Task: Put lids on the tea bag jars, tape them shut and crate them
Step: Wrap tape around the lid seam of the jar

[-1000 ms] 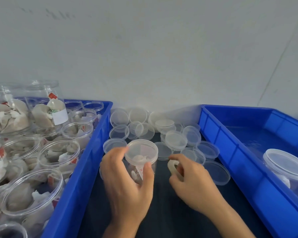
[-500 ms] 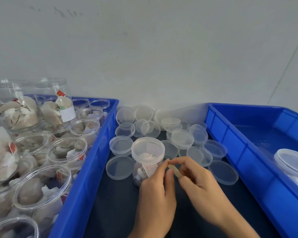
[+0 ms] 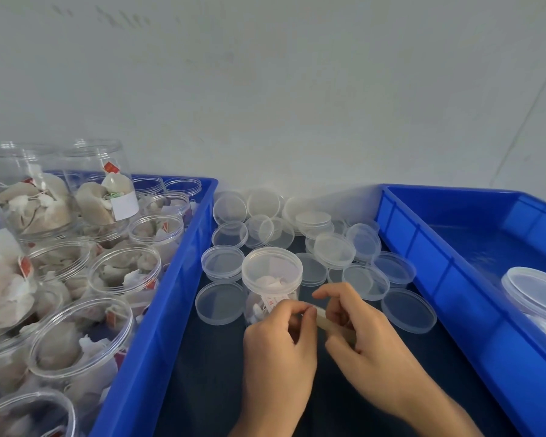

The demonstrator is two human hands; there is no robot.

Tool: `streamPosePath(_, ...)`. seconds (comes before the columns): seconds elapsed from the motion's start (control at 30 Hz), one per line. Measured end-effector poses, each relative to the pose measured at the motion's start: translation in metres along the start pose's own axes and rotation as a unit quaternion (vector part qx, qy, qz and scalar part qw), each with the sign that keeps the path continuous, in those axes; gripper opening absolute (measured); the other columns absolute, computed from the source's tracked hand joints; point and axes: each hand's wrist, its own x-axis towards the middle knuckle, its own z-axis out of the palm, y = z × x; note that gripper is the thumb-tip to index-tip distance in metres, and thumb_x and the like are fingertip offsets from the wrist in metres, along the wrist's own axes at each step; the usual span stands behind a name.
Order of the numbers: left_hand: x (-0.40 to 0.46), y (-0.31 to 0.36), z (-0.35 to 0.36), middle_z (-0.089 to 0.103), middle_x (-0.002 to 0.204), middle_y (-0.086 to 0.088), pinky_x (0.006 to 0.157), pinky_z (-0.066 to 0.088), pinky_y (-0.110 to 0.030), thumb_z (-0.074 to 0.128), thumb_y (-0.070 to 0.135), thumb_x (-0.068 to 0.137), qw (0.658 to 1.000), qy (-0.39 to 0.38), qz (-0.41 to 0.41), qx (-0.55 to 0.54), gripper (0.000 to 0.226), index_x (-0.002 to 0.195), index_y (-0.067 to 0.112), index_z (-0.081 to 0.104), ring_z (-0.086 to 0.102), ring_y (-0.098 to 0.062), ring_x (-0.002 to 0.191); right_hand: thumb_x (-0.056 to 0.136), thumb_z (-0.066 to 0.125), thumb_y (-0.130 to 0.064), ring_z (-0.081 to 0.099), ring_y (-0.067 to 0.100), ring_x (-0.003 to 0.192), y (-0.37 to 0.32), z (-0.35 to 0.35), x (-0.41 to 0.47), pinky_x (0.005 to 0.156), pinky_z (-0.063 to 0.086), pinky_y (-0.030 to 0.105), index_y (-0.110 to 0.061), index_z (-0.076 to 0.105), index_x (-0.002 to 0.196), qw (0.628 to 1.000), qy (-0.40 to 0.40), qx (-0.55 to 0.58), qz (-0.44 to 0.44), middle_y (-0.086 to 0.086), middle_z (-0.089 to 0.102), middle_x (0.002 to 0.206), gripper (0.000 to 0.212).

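Note:
A clear jar of tea bags [image 3: 271, 280] with its lid on stands on the dark table between two blue crates. Just in front of it, my right hand [image 3: 363, 339] holds a small roll of clear tape [image 3: 323, 320]. My left hand [image 3: 281, 345] pinches at the roll's edge with thumb and forefinger; the tape end itself is too thin to make out. Both hands hide the jar's lower front. Several loose clear lids [image 3: 334, 250] lie behind and around the jar.
The left blue crate [image 3: 158, 310] is packed with open jars of tea bags [image 3: 123, 272]. The right blue crate [image 3: 429, 263] holds one lidded jar [image 3: 536, 294] at the right edge. A pale wall rises directly behind the table.
My left hand let go of the jar and came to the tape roll in my right hand. The camera view shifted, so the jar sits further from the left crate in the frame.

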Motion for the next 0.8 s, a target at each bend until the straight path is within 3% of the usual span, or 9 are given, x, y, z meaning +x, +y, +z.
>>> streamPosePath(0.37, -0.003, 0.000, 0.003, 0.071, 0.078, 0.010, 0.066, 0.053, -0.034, 0.065, 0.024, 0.104, 0.998, -0.005, 0.022, 0.067, 0.010, 0.106, 0.019, 0.073, 0.067, -0.015, 0.073, 0.093, 0.061, -0.019, 0.060, 0.009, 0.084, -0.002, 0.001, -0.003, 0.065, 0.049, 0.020, -0.056, 0.043, 0.126, 0.999, 0.005, -0.038, 0.007, -0.022, 0.057, 0.101, 0.052)
streamPosePath(0.43, -0.003, 0.001, 0.002, 0.067, 0.080, 0.014, 0.064, 0.051, -0.037, 0.066, 0.021, 0.104, 0.996, -0.003, 0.038, 0.084, 0.008, 0.105, 0.016, 0.072, 0.066, -0.018, 0.075, 0.094, 0.061, -0.023, 0.062, 0.004, 0.092, -0.003, 0.001, -0.003, 0.066, 0.050, 0.022, -0.058, 0.043, 0.126, 0.998, 0.005, -0.055, 0.014, -0.029, 0.056, 0.108, 0.051)
streamPosePath(0.6, -0.003, 0.001, 0.001, 0.047, 0.072, 0.029, 0.066, 0.037, -0.026, 0.058, 0.024, 0.107, 0.994, -0.050, 0.013, 0.091, 0.007, 0.102, 0.026, 0.062, 0.050, -0.011, 0.094, 0.092, 0.052, -0.031, 0.059, -0.001, 0.103, -0.010, 0.001, 0.004, 0.082, 0.052, 0.027, -0.056, 0.052, 0.119, 0.998, -0.008, -0.069, 0.013, -0.036, 0.055, 0.113, 0.037)
streamPosePath(0.8, -0.005, 0.004, -0.002, 0.050, 0.074, 0.020, 0.065, 0.044, -0.036, 0.054, 0.026, 0.108, 0.995, -0.054, 0.017, 0.087, 0.022, 0.093, 0.039, 0.044, 0.053, -0.017, 0.097, 0.104, 0.052, -0.033, 0.061, 0.008, 0.077, -0.012, -0.002, 0.005, 0.067, 0.042, 0.021, -0.055, 0.060, 0.118, 0.998, -0.016, -0.061, -0.005, -0.024, 0.068, 0.090, 0.028)
